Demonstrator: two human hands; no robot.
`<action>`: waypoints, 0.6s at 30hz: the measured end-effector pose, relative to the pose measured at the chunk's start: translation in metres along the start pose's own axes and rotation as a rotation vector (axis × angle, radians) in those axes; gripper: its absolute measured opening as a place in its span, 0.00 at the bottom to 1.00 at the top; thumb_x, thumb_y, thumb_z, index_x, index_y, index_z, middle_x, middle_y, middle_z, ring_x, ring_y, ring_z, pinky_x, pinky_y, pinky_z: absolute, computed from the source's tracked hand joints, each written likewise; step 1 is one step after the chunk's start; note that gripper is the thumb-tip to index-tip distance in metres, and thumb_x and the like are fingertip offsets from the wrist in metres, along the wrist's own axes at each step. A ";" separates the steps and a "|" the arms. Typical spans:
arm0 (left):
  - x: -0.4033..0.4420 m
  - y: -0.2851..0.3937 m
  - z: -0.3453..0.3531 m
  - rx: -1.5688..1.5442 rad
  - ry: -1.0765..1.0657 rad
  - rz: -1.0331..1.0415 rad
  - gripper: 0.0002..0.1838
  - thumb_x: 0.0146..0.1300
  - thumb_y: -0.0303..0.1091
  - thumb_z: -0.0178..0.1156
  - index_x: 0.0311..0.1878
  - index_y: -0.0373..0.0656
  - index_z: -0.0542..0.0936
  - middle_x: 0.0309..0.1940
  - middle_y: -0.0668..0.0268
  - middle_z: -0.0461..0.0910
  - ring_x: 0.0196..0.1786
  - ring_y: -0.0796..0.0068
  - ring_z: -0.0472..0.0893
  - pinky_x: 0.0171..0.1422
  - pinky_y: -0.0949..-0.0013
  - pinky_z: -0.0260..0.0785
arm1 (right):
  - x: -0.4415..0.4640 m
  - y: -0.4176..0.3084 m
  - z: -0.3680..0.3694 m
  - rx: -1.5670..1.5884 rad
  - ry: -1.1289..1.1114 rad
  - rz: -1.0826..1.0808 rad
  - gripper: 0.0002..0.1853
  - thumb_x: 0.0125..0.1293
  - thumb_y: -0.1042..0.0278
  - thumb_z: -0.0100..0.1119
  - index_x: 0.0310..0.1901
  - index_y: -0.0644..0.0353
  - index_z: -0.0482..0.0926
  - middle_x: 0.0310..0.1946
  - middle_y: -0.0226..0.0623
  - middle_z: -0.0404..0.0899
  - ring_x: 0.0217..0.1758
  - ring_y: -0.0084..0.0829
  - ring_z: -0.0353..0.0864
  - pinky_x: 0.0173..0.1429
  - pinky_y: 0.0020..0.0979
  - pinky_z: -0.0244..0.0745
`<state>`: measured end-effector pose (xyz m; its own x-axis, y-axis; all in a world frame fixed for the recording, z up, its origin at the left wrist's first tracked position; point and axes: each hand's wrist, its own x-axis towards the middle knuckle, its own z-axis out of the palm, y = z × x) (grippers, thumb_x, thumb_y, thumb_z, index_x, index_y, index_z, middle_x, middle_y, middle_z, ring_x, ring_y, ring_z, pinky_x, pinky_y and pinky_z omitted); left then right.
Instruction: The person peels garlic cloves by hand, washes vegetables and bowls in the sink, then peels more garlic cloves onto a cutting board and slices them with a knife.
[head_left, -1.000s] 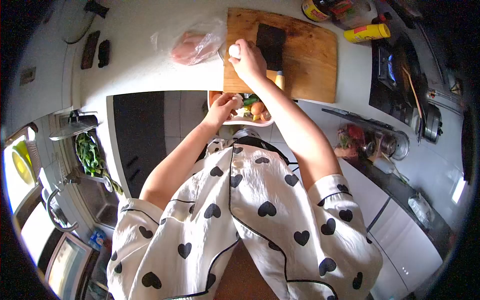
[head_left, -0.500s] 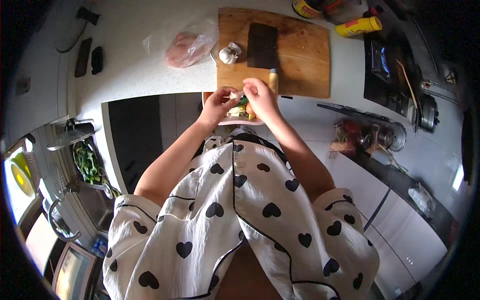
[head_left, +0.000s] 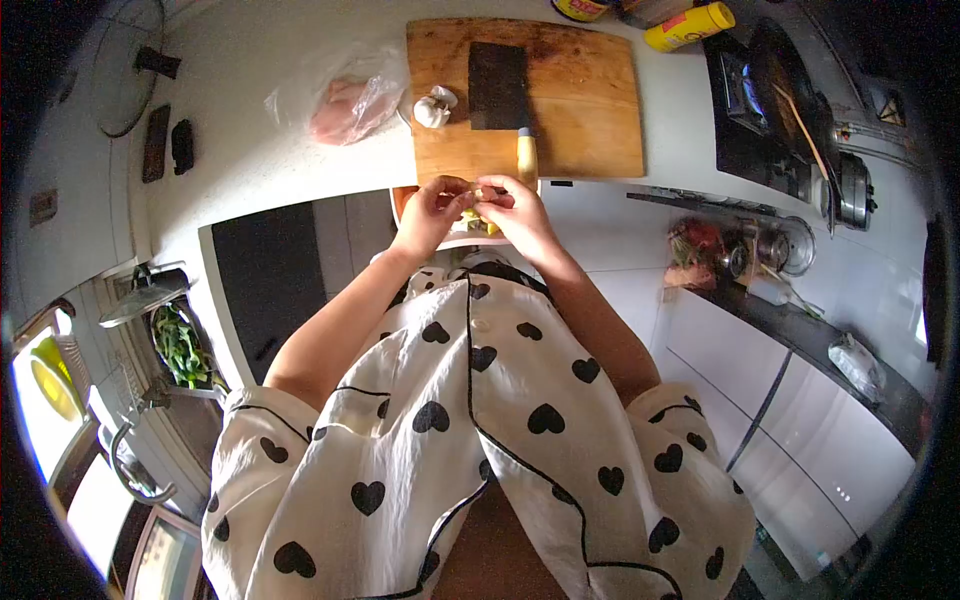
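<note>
My left hand [head_left: 432, 217] and my right hand [head_left: 517, 212] meet just off the counter's front edge, fingertips pinched together. Between them is a small pale piece, apparently a garlic clove [head_left: 479, 191], mostly covered by the fingers. Directly under the hands, a bin with a pale pink rim [head_left: 470, 241] holds yellow and green scraps [head_left: 482, 222]. Beyond the fingers, a garlic bulb [head_left: 433, 108] sits at the left side of the wooden cutting board [head_left: 590, 100]. A cleaver with a dark blade [head_left: 498, 88] lies on the board, its light handle [head_left: 527, 157] toward me.
Pinkish raw meat in a clear plastic bag [head_left: 345, 105] lies left of the board. A yellow bottle [head_left: 690, 27] is at the back right, near a wok [head_left: 790, 85] on the stove. Leafy greens [head_left: 182, 345] sit in the sink area at far left.
My right hand has come down and left to meet the left hand, and both now pinch the small piece. The view has shifted slightly; the board and cleaver stay put.
</note>
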<state>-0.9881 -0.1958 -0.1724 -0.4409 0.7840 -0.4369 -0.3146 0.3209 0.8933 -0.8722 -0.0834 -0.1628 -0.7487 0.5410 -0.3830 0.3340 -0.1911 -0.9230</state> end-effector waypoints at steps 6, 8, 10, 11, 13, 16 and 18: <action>0.001 -0.013 0.005 -0.085 -0.065 0.023 0.14 0.62 0.38 0.56 0.45 0.38 0.73 0.34 0.69 0.76 0.34 0.83 0.73 0.38 0.79 0.67 | -0.002 0.008 0.001 -0.315 0.090 -0.181 0.14 0.51 0.74 0.63 0.41 0.63 0.74 0.36 0.43 0.77 0.37 0.33 0.80 0.40 0.29 0.77; 0.001 -0.015 0.003 -0.070 -0.083 0.005 0.14 0.63 0.38 0.55 0.45 0.38 0.73 0.34 0.69 0.76 0.35 0.83 0.73 0.39 0.78 0.67 | -0.001 0.010 0.001 -0.359 0.095 -0.232 0.13 0.51 0.71 0.63 0.38 0.64 0.74 0.33 0.44 0.78 0.34 0.34 0.80 0.37 0.30 0.75; -0.001 -0.008 0.001 -0.083 -0.111 0.018 0.13 0.63 0.38 0.55 0.43 0.36 0.73 0.33 0.66 0.76 0.36 0.81 0.74 0.40 0.76 0.68 | -0.002 0.006 0.001 -0.352 0.042 -0.178 0.12 0.52 0.70 0.63 0.37 0.64 0.74 0.31 0.43 0.78 0.32 0.34 0.80 0.35 0.30 0.74; -0.002 -0.006 0.000 -0.089 -0.124 0.024 0.13 0.64 0.37 0.54 0.42 0.35 0.73 0.32 0.65 0.77 0.36 0.80 0.74 0.41 0.75 0.68 | -0.002 0.004 0.002 -0.347 0.015 -0.150 0.11 0.52 0.70 0.63 0.36 0.64 0.74 0.30 0.43 0.78 0.31 0.34 0.80 0.34 0.30 0.74; -0.003 -0.008 0.003 0.037 -0.044 0.125 0.13 0.65 0.37 0.52 0.41 0.35 0.72 0.31 0.64 0.77 0.35 0.79 0.75 0.41 0.74 0.69 | -0.003 -0.001 0.007 -0.290 0.040 -0.167 0.11 0.53 0.69 0.63 0.35 0.64 0.74 0.28 0.43 0.78 0.29 0.34 0.79 0.33 0.31 0.73; 0.002 -0.015 0.010 0.092 0.070 0.175 0.13 0.67 0.38 0.49 0.40 0.34 0.72 0.29 0.62 0.76 0.33 0.76 0.75 0.40 0.73 0.69 | 0.003 0.004 0.013 -0.277 0.082 -0.167 0.10 0.53 0.69 0.62 0.34 0.65 0.74 0.28 0.43 0.78 0.29 0.36 0.79 0.33 0.32 0.72; 0.001 -0.012 0.010 0.152 0.120 0.169 0.13 0.67 0.38 0.47 0.39 0.35 0.71 0.28 0.59 0.76 0.32 0.72 0.75 0.40 0.70 0.69 | 0.005 0.007 0.015 -0.342 0.096 -0.201 0.09 0.53 0.71 0.61 0.34 0.65 0.74 0.28 0.44 0.77 0.31 0.38 0.79 0.35 0.33 0.72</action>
<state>-0.9760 -0.1936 -0.1823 -0.5761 0.7673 -0.2817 -0.1023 0.2743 0.9562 -0.8819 -0.0942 -0.1714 -0.7672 0.6167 -0.1761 0.3695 0.2006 -0.9073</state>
